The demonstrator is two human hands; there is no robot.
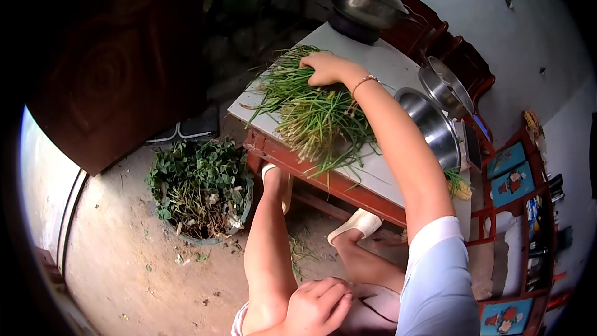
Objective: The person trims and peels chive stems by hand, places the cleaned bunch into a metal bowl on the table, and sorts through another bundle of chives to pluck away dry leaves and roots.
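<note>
A big heap of long thin greens that look like chives (320, 118) lies across the white-topped table, its pale stem ends pointing toward me. Over the far side of the heap reaches my right hand (326, 68), wearing a bracelet. Its fingers curl down into the leaves and close on some of them; the fingertips are partly hidden. My left hand (318, 305) rests near my lap, fingers curled together, with nothing seen in it.
A steel basin (429, 124) and a strainer-like pan (444, 84) stand right of the greens. A lidded pot (367, 3) sits at the table's far end. On the floor, a tub (202, 239) holds leafy scraps. A corn cob (460, 188) lies by the right edge.
</note>
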